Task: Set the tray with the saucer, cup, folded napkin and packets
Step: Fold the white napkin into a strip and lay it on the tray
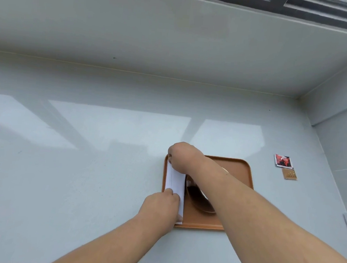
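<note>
Lying under both hands' fingers (176, 193): napkin (175, 179), prob. pressed.

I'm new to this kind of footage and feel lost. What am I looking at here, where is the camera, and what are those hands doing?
There is no machine here: a person wears one camera on the head, looking down at their own bare arms. On the pale counter sits an orange tray. The left hand and right hand press the two ends of a white folded napkin along the tray's left side. Beside it a dark saucer shows, mostly hidden under the right forearm. Two small packets lie on the counter to the right, off the tray.
</note>
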